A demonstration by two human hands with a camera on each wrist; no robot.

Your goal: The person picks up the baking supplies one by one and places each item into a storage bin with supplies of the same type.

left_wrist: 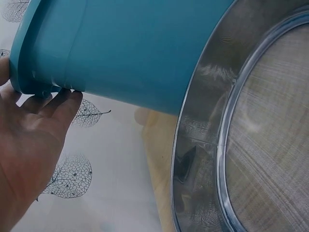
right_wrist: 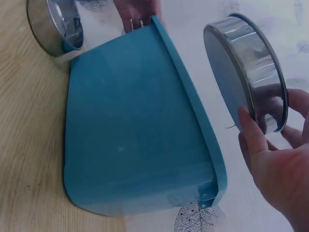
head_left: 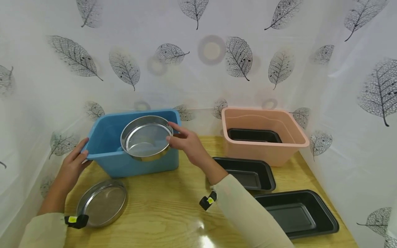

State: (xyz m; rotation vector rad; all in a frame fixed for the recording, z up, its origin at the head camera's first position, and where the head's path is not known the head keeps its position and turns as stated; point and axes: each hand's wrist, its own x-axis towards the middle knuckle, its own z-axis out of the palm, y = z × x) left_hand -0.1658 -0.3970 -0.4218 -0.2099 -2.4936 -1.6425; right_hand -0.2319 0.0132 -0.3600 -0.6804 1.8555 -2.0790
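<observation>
While the blue tub [head_left: 118, 162] is steadied at its left rim by the left hand's [head_left: 72, 165] straight fingers, a steel sieve [head_left: 145, 137] is pinched, tilted, above the tub's opening by the right hand [head_left: 187, 144].

Both arms come up into the head view from the bottom edge, each in a pale sleeve with a small black strap at the wrist. The left forearm runs from 7 o'clock toward 11 o'clock, and the left hand [head_left: 72, 165] lies at about 9 o'clock, its fingers [left_wrist: 58, 99] nearly straight and close together, tips touching a blue rim with the thumb over the top. The right forearm slants from 5 o'clock up toward the centre. The right hand [head_left: 186, 143] sits mid-frame, wrist slightly bent, fingers [right_wrist: 251, 133] and thumb pinching the edge of a round metal rim.
</observation>
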